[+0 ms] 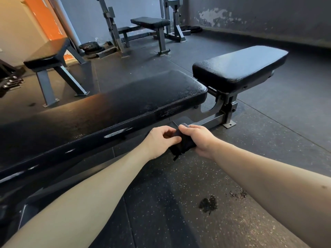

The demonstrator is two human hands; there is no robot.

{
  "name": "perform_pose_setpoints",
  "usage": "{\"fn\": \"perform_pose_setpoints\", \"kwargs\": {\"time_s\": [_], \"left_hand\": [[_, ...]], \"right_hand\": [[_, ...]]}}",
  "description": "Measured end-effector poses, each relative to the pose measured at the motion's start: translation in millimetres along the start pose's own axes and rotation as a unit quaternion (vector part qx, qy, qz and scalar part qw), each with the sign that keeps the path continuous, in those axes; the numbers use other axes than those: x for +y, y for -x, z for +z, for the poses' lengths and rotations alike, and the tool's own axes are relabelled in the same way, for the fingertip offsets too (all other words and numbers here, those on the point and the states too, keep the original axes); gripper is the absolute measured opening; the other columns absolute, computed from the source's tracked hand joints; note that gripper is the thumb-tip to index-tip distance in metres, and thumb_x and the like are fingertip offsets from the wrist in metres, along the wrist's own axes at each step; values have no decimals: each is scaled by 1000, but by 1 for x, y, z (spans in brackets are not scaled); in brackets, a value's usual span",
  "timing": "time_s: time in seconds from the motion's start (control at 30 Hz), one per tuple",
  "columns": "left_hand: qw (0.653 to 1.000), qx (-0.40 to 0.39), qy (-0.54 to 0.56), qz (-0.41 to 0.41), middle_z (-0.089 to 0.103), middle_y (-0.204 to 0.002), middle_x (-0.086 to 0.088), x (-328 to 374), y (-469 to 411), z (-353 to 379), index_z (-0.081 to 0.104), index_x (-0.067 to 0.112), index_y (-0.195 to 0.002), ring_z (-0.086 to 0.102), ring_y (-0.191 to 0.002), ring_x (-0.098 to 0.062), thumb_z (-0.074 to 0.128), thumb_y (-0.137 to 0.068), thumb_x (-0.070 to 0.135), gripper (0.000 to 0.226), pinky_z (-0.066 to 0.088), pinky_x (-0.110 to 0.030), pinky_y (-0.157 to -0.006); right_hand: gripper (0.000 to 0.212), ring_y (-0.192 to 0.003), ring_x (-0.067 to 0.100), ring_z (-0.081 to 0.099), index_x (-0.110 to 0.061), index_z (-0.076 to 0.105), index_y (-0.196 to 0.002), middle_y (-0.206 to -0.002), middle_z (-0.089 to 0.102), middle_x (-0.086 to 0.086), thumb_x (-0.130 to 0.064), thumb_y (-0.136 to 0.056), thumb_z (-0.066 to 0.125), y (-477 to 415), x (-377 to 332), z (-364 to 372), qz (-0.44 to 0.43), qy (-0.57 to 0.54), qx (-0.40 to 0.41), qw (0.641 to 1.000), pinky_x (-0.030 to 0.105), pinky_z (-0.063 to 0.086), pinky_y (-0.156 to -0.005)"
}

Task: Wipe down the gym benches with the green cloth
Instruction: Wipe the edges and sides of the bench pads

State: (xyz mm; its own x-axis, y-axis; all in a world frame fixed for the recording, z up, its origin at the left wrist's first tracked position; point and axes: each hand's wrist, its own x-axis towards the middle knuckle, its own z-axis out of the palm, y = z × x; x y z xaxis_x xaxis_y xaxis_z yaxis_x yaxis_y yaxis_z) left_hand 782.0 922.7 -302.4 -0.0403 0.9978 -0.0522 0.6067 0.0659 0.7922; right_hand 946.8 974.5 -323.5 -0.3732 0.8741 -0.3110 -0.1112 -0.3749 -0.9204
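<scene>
Beside the bench [125,101], left hand [159,142] and right hand [199,140] gripping bunched dark cloth [183,146]

The cloth [180,144], dark and bunched, is held between the left hand [160,141] and right hand [199,140], low in front of the near bench [125,101]. The bench's long black pad lies flat, scuffed along its front edge. Its shorter seat pad [240,67] sits just beyond the right end. A left bench [48,52] and a far bench [150,21] stand well behind.

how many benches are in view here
3: near bench right in front, with long pad and separate seat pad; left bench at the far left; back bench at rear centre. Others may lie out of view.
</scene>
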Motion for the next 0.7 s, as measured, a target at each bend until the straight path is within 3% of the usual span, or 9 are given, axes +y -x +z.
{"fn": "perform_pose_setpoints", "kwargs": {"time_s": [0.13, 0.3, 0.4, 0.5, 0.63, 0.7], "left_hand": [[996, 75, 42, -6, 75, -95, 9, 4, -7, -9, 74, 24, -103, 70, -92, -10, 73, -91, 24, 12, 54, -22, -84], [990, 117, -78, 21, 70, -92, 13, 16, -11, -20, 73, 27, -102, 65, -86, -8, 75, -86, 39, 20, 54, -30, -84], [946, 219, -216, 100, 64, -98, 7, 24, -14, -29, 72, 23, -103, 58, -91, -15, 71, -89, 38, 21, 50, -34, -81], [892, 302, -306, 141, 65, -101, -1, 23, -21, -45, 75, 18, -103, 53, -100, -24, 73, -89, 30, 19, 42, -37, -82], [880, 318, -334, 119, 65, -100, -1, 6, -28, -58, 77, 19, -104, 51, -101, -25, 72, -91, 28, 17, 35, -36, -80], [886, 316, -315, 129, 63, -97, -1, -2, -30, -61, 78, 19, -104, 51, -98, -25, 72, -91, 27, 16, 35, -34, -78]], "right_hand": [[18, -86, 27, 69, -6, 65, -112, -99, 72, 16, -4, -98, 54, 2, -5, 18, 6, -123, 23, 992, 35, 57, -74], [17, -97, 30, 73, -11, 68, -112, -105, 75, 15, -8, -95, 69, -8, -6, 29, -3, -128, 130, 983, 46, 61, -87], [14, -84, 19, 70, -16, 67, -105, -94, 72, 5, -14, -92, 73, -18, -16, 26, -46, -98, 261, 959, 33, 61, -73], [9, -76, 12, 61, -20, 65, -99, -86, 65, -4, -18, -92, 71, -29, -29, 24, -118, -70, 365, 921, 19, 45, -60], [3, -77, 10, 60, -24, 68, -93, -86, 66, -5, -24, -95, 67, -41, -28, 47, -156, -68, 360, 917, 15, 41, -60], [9, -82, 7, 59, -22, 67, -99, -102, 65, 0, -29, -100, 60, -47, -19, 62, -158, -71, 347, 922, 16, 40, -63]]}}
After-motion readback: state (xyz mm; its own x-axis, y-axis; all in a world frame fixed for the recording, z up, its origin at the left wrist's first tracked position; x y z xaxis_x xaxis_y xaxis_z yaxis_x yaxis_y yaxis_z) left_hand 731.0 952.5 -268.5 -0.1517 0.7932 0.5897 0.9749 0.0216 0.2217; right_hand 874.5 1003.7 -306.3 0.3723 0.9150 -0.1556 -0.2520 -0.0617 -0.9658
